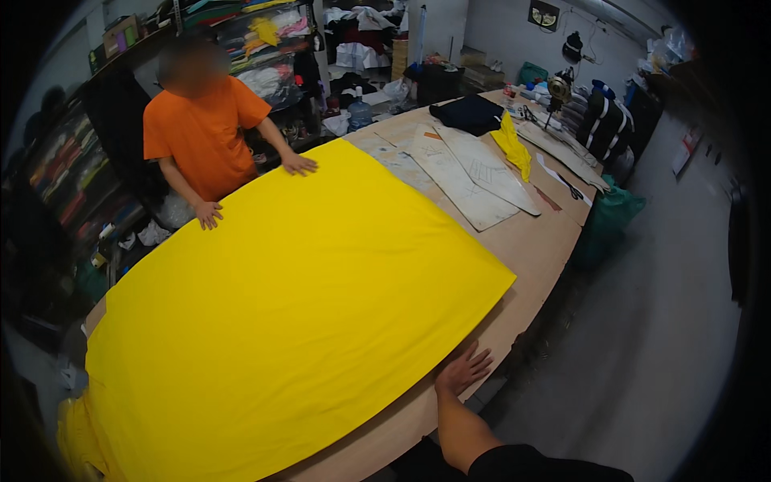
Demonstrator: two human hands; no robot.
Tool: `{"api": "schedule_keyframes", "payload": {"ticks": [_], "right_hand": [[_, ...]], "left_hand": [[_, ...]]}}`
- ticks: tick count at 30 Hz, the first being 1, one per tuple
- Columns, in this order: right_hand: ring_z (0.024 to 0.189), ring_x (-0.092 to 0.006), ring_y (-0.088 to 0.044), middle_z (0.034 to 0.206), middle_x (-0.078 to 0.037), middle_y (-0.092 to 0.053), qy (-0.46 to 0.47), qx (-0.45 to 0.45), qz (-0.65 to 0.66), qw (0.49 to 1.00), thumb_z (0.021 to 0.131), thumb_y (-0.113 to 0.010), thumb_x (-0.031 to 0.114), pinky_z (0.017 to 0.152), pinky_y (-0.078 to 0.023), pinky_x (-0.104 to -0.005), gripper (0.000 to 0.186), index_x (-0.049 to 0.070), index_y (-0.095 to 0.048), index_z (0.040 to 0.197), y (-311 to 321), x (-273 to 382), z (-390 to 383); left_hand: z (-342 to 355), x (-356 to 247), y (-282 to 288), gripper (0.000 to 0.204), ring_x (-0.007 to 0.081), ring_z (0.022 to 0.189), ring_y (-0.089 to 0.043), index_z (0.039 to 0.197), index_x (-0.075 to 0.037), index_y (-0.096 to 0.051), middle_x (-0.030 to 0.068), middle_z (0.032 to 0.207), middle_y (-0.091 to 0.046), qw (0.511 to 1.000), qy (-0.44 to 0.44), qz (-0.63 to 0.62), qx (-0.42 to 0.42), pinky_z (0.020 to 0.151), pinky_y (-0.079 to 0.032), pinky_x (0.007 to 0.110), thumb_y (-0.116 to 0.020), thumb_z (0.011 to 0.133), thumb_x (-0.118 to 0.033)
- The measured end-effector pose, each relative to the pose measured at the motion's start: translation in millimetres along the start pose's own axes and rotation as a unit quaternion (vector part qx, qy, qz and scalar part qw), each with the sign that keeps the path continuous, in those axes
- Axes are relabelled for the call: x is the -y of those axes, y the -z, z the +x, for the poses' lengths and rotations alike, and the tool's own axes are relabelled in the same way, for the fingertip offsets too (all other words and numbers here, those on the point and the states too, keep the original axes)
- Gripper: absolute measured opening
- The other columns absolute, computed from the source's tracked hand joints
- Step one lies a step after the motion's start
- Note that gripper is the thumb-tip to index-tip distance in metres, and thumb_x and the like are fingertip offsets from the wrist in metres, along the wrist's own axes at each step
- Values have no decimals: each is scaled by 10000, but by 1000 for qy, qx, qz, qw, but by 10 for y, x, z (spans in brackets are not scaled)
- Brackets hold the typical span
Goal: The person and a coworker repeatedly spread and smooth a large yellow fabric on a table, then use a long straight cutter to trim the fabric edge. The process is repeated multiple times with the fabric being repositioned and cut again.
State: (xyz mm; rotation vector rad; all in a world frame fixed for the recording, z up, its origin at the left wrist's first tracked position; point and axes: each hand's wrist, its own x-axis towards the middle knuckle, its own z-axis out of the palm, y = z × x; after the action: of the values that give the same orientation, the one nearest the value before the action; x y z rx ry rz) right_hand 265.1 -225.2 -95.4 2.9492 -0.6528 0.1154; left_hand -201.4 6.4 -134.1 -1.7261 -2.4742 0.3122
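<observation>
Head view, workroom: cluttered, pale-walled; stocked shelves [265, 58] at 11 o'clock from picture centre, grey floor [618, 321] at 4 o'clock.
Table: long wooden top [532, 265], running from lower left toward 1–2 o'clock.
Yellow cloth: large sheet [281, 305], centred at 8 o'clock, spread over most of the near table; light wrinkles; bunched at its 8 o'clock end; a pointed corner at 4 o'clock.
Right hand: bare [466, 369], at 5 o'clock, just beside the cloth's near edge, at the table border; fingers spread wide, nothing seen in grasp. Contact with the cloth: cannot tell.
Left hand: out of frame; wide or narrow, cannot tell.
Co-worker: orange shirt [210, 136], at 10 o'clock, across the table; both co-worker's hands [299, 164] laid palm-down at the cloth's far edge.
Pattern pieces: pale, flat [474, 177], at 2 o'clock, near the cloth.
Dark fabric: folded [466, 115], at 1 o'clock.
Small yellow piece: crumpled [511, 146], at 2 o'clock, beside the patterns.
Green bag: [606, 221] at 3 o'clock, beside the table edge.
</observation>
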Motion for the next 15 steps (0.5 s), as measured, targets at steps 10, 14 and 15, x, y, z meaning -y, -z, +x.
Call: {"api": "schedule_keyframes", "payload": {"ticks": [10, 14, 15], "right_hand": [[1603, -426, -231, 1755, -221, -170, -8, 29, -51, 998, 1094, -491, 267, 1311, -176, -553, 696, 192, -187, 1716, -16, 134, 129], [1604, -423, -230, 1761, -215, -159, -4, 32, -56, 998, 1094, -494, 271, 1310, -166, -560, 708, 189, -174, 1721, -72, 118, 125], [1604, -420, -230, 1762, -212, -158, -5, 32, -67, 997, 1094, -495, 273, 1310, -164, -560, 710, 190, -173, 1721, -84, 115, 123]], "left_hand": [[-88, -160, 112, 817, 339, 1626, -133, 1690, -125, -148, 138, 1766, -124, 996, 89, -27, 17, 1270, -218, 531, -609, 1048, -332], [-56, -149, 116, 830, 340, 1630, -123, 1693, -122, -138, 141, 1769, -113, 994, 103, -35, 23, 1273, -212, 530, -614, 1046, -329], [-50, -144, 120, 833, 340, 1631, -120, 1694, -121, -135, 141, 1770, -111, 994, 105, -36, 25, 1274, -211, 529, -616, 1046, -329]]}}
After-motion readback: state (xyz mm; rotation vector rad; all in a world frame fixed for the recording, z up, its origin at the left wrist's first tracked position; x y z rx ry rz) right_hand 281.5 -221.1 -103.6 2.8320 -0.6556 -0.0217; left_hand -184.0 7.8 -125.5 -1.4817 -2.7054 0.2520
